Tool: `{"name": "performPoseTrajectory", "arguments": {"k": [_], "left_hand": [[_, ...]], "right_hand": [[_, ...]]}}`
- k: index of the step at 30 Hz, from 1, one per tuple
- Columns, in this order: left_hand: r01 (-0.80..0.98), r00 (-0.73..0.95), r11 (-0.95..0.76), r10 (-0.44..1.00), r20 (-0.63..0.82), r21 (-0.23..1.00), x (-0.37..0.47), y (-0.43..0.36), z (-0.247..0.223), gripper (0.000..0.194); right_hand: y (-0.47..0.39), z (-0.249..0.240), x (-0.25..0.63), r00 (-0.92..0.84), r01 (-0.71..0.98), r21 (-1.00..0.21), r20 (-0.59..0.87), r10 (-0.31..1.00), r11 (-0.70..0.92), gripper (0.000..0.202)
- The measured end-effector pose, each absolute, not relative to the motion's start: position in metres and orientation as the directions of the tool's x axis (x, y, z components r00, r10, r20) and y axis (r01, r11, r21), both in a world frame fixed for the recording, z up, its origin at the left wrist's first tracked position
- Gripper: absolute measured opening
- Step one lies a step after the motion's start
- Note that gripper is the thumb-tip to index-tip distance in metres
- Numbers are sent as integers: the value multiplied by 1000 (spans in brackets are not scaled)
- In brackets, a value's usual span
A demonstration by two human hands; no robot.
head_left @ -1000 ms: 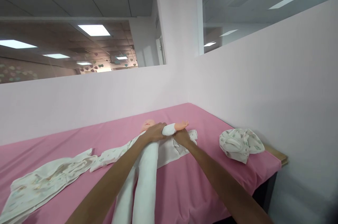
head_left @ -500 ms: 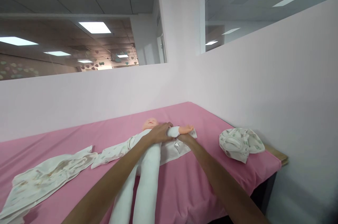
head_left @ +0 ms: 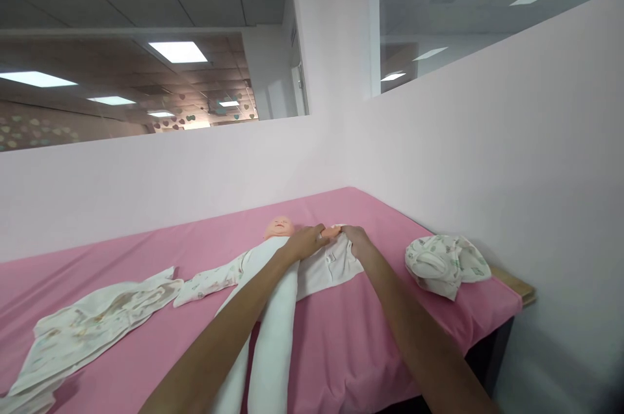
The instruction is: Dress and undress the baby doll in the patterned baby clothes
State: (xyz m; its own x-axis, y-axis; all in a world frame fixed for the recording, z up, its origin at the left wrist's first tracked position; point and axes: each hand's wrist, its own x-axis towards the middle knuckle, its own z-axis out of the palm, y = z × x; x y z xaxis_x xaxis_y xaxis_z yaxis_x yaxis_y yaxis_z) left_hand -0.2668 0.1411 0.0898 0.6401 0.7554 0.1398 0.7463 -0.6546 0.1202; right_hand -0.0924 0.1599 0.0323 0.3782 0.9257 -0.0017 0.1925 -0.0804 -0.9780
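Note:
A doll [head_left: 273, 336] with a white cloth body and a pink plastic head lies on its back on the pink sheet [head_left: 331, 349]. My left hand [head_left: 305, 242] is closed round the doll's arm near its wrist. The doll's bare plastic hand [head_left: 331, 232] sticks out towards my right hand [head_left: 355, 240], whose fingers are closed on the edge of the white shirt [head_left: 324, 271] beside it. The shirt lies spread under the doll's arm. On the other side, a patterned sleeve [head_left: 214, 283] covers the doll's other arm.
A patterned white garment [head_left: 92, 326] lies flat at the left. A crumpled patterned cloth [head_left: 441, 263] sits near the right edge, beside some wooden boards [head_left: 514, 285]. White walls [head_left: 195, 173] with windows stand behind and to the right.
My left hand has shifted slightly right along the doll's arm. My right hand has come from beneath the doll's wrist up to the shirt's edge. The doll's hand is now more covered by my fingers.

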Motion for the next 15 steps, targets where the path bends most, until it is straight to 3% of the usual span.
{"name": "performPoseTrajectory", "arguments": {"k": [5,10,15], "left_hand": [[790,606,-607,794,45,81,-260,143,90,38],[804,586,-588,809,50,85,-257,149,87,42],[780,610,-612,790,54,129,-260,156,83,36]], "right_hand": [[153,41,-97,469,122,-989,-19,883,-86,10],[136,48,-110,524,283,-959,142,840,-14,12],[123,54,-120,399,430,-900,259,879,70,13]]}}
